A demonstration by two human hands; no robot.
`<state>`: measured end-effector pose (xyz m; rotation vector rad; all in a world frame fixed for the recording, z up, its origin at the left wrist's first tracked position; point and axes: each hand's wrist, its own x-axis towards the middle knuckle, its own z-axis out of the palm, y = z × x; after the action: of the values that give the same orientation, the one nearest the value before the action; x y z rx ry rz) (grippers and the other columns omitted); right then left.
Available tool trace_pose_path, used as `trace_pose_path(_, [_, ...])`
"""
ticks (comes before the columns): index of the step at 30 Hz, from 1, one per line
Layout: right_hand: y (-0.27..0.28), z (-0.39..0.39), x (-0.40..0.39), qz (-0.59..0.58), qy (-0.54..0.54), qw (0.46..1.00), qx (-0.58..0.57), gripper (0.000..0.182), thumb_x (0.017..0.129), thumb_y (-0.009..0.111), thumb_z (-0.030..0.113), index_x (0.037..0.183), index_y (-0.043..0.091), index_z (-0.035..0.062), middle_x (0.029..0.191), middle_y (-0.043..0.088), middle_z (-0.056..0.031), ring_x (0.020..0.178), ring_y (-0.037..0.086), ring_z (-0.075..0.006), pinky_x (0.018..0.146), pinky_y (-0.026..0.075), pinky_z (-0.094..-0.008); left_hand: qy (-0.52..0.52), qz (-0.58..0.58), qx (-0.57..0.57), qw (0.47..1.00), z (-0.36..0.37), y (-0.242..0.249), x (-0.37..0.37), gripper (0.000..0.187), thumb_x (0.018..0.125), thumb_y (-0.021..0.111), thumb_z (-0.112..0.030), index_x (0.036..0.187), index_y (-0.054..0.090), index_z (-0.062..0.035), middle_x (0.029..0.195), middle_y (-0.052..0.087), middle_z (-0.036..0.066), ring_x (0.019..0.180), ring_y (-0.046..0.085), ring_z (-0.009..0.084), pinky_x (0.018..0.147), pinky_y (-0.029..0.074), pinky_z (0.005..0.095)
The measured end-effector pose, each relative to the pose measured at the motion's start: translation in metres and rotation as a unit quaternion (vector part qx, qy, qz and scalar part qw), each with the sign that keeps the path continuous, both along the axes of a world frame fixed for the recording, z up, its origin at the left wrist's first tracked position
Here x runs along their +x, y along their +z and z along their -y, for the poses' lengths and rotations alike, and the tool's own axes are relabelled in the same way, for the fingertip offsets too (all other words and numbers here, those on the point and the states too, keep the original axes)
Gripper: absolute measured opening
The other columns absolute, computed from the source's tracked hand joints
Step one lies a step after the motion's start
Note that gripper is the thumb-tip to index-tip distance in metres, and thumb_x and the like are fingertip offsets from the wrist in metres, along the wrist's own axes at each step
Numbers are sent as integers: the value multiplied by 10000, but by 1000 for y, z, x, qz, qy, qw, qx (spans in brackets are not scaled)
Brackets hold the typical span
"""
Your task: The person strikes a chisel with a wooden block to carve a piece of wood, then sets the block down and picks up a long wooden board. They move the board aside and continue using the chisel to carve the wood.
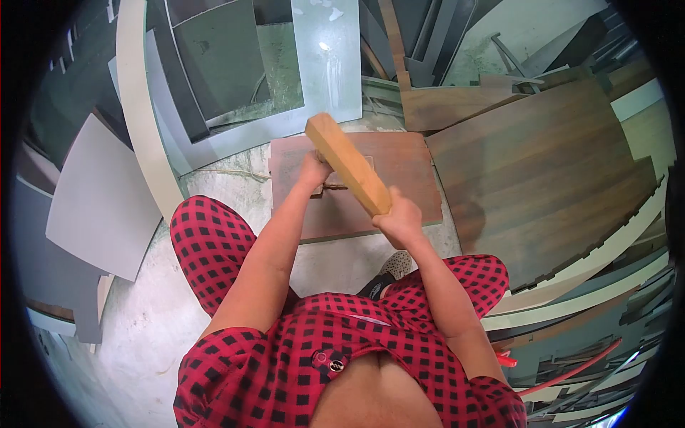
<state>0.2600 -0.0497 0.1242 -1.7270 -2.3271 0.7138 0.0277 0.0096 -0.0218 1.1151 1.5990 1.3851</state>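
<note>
My right hand is wrapped round the lower end of a thick, light-brown wooden bar. The bar is raised at a slant over a reddish-brown board on the floor, its far end pointing up and left. My left hand is closed low over the board, with its fingertips partly hidden behind the bar. What it grips, I cannot make out. Beside it on the board lies a small, flat wooden piece with a dark narrow strip along its near side, partly covered by the bar.
To the right lies a large dark-brown wood panel. A pale frame-like panel is at the back, and a light curved-looking strip stands left of it. A whitish panel leans at the left. Several offcuts are piled at the lower right.
</note>
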Motion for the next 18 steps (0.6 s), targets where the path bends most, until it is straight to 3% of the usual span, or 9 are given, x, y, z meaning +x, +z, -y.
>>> trace_pose_path(4, [7, 3, 1, -80, 15, 997, 4, 521, 563, 733, 274, 956, 482, 43, 797, 631, -195, 789, 614, -386, 695, 466, -443, 1, -5, 5, 1000, 3, 3, 0, 260, 645, 749, -93, 884, 661, -42, 824, 680, 83, 742, 635, 179, 680, 496, 342])
trace_pose_path(6, [14, 5, 2, -172, 1, 985, 5, 513, 558, 736, 266, 950, 484, 51, 811, 632, -202, 803, 614, -387, 713, 468, -450, 11, -63, -58, 996, 0, 1, -2, 252, 652, 761, -107, 880, 673, -48, 831, 686, 81, 748, 642, 175, 687, 502, 331])
trace_pose_path(8, [7, 6, 0, -202, -6, 979, 26, 508, 557, 737, 263, 948, 490, 53, 815, 633, -201, 805, 614, -387, 714, 468, -448, 0, -48, -42, 998, -12, -32, -8, 256, 648, 764, -113, 879, 675, -50, 830, 686, 82, 752, 643, 177, 690, 502, 333])
trace_pose_path(9, [4, 5, -1, -234, -12, 971, 49, 503, 556, 738, 260, 946, 497, 55, 819, 634, -199, 806, 613, -387, 715, 469, -447, -10, -35, -24, 999, -11, -24, -8, 260, 644, 767, -119, 878, 676, -51, 828, 686, 83, 755, 643, 179, 692, 502, 334])
trace_pose_path(10, [2, 5, -2, -237, -14, 970, 49, 503, 556, 738, 260, 946, 497, 55, 819, 634, -199, 806, 613, -387, 715, 469, -447, -12, -37, -24, 999, -8, -18, -7, 260, 644, 767, -119, 878, 676, -51, 828, 686, 83, 755, 643, 179, 692, 502, 334])
trace_pose_path(12, [0, 3, -2, -62, -11, 997, 37, 485, 559, 745, 259, 924, 504, 50, 811, 631, -189, 795, 612, -383, 697, 471, -427, -18, -2, -11, 1000, -1, -2, -1, 263, 623, 765, -135, 848, 661, -46, 801, 678, 91, 735, 635, 198, 684, 494, 349])
trace_pose_path(16, [-2, 0, 3, -96, 7, 995, 2, 484, 561, 748, 256, 919, 499, 46, 810, 633, -188, 788, 615, -383, 698, 474, -423, 21, -41, -36, 998, -4, -8, -3, 256, 624, 757, -117, 847, 652, -48, 792, 675, 88, 725, 627, 186, 678, 491, 345])
trace_pose_path(18, [2, 2, 5, -238, -6, 971, -1, 479, 559, 742, 257, 919, 506, 49, 830, 640, -189, 804, 620, -375, 716, 476, -432, 8, -47, -44, 998, -10, -23, -6, 264, 624, 764, -117, 858, 658, -57, 812, 681, 78, 730, 627, 175, 687, 495, 342])
